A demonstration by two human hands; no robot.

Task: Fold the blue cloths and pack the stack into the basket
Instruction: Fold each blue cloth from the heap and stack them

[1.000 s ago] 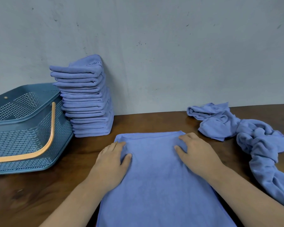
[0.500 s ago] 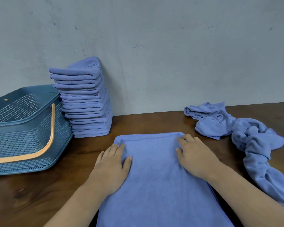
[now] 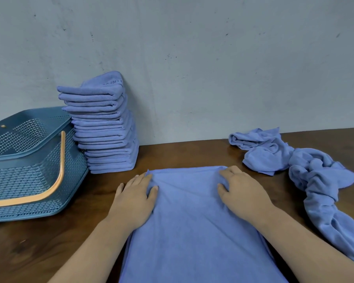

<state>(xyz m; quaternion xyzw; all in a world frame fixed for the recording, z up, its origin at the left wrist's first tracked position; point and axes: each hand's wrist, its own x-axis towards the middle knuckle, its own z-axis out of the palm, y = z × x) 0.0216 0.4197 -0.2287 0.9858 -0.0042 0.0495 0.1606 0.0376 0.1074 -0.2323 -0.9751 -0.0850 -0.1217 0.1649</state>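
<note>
A blue cloth (image 3: 192, 225) lies flat on the wooden table (image 3: 182, 154) in front of me, its far edge between my hands. My left hand (image 3: 134, 198) rests on the far left corner, thumb and fingers pinching the fabric into small creases. My right hand (image 3: 241, 193) pinches the far right corner the same way. A tall stack of folded blue cloths (image 3: 104, 127) leans against the wall at the back left. Beside it on the left stands the blue mesh basket (image 3: 25, 166) with its orange handle (image 3: 55, 184) folded down.
A heap of unfolded, twisted blue cloths (image 3: 307, 170) sprawls along the right side of the table, down to the lower right. A grey wall (image 3: 192, 68) closes off the table's far edge. Bare wood shows between the basket and my left arm.
Both hands slid forward to the cloth's far corners and went from lying flat to pinching the fabric, which now shows creases near the fingers. The view shifted slightly.
</note>
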